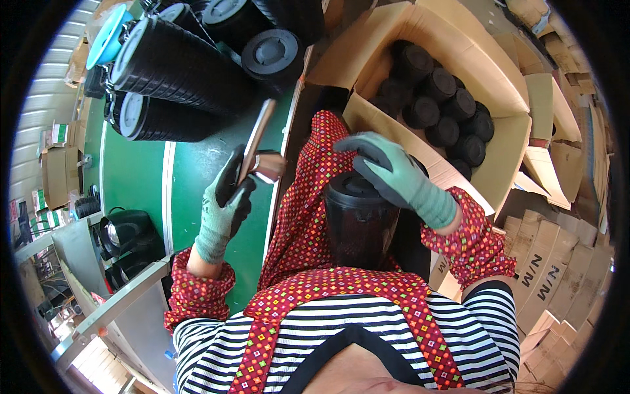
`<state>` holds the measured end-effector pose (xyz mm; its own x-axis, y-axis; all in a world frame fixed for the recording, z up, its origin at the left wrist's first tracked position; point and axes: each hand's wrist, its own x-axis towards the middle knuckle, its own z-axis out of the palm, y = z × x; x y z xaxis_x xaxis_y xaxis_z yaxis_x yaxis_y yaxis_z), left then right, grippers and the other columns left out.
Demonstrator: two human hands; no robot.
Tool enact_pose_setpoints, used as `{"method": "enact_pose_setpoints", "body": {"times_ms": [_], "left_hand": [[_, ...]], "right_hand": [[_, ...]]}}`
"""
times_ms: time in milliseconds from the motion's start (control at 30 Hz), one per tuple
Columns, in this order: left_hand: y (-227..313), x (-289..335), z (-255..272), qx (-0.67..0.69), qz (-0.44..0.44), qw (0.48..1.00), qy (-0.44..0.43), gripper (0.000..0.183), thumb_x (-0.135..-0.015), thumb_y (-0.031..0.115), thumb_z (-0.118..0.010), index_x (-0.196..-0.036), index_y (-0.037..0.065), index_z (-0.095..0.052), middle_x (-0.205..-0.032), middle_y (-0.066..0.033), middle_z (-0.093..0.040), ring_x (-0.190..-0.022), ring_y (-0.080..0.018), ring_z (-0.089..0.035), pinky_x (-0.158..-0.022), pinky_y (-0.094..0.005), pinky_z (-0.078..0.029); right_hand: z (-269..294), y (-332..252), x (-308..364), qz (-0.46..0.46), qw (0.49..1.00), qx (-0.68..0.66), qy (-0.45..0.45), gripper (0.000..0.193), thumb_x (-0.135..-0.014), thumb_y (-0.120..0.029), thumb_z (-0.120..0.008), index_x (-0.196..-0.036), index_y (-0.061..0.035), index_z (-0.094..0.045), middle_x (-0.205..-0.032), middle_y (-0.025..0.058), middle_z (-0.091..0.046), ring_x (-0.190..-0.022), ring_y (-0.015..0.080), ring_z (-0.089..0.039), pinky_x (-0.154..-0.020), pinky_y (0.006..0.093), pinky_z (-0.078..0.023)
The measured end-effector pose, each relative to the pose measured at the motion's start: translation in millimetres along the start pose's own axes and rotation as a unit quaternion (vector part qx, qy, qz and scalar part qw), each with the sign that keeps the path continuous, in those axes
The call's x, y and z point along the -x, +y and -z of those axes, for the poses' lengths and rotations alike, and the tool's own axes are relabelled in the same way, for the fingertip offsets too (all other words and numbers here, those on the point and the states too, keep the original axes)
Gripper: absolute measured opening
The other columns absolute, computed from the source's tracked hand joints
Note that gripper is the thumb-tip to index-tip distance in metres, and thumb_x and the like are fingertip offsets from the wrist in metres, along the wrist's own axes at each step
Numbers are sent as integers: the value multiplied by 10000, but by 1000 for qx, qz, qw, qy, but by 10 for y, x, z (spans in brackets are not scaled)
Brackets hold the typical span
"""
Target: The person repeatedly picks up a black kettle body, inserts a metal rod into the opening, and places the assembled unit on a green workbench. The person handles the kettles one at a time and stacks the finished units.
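Note:
My left hand [230,203], in a green glove with dark fingers, is closed around a brown object [258,138]. It has a long flat strip pointing up and a shiny rounded piece at its side; its exact kind I cannot make out. A dark, bucket-like container [359,230] stands upright on my lap, its black lid [357,186] on top. Over that lid my right hand [390,169], in the same kind of glove, reaches with fingers stretched out and slightly bent. Whether its fingertips touch the lid is hard to see.
Stacks of black containers [177,69] lie on the green table [131,177] at left, with a turquoise disc [108,36] behind. An open cardboard box [446,157] holding several black containers [453,105] stands at far right. Flattened cartons [551,262] lean at right.

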<state>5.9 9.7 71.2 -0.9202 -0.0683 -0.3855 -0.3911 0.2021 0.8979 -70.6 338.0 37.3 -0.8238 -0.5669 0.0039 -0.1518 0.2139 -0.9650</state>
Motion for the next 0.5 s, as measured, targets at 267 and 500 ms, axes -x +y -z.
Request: {"method": "enact_pose_setpoints", "body": {"times_ms": [267, 500], "left_hand": [[1111, -156, -551, -152, -143, 947, -244, 680, -921, 53, -703, -1546, -49, -456, -1231, -215, -691, -973, -250, -693, -875, -345, -544], [1357, -564, -773, -181, -384, 850, -313, 565, -871, 330, -715, -1312, -18, -650, -1226, -223, -661, -1149, -375, -653, -1007, -491, -500]], "right_hand": [[445, -232, -628, 267, 930, 253, -11, 410, -899, -258, -691, -1282, -115, -703, -1087, 110, -691, -1096, 350, -632, -1164, 543, -365], [85, 653, -517, 253, 967, -6, 37, 295, -982, -212, -668, -1218, -41, -711, -1141, 139, -689, -1092, 313, -651, -979, 436, -521]]}}
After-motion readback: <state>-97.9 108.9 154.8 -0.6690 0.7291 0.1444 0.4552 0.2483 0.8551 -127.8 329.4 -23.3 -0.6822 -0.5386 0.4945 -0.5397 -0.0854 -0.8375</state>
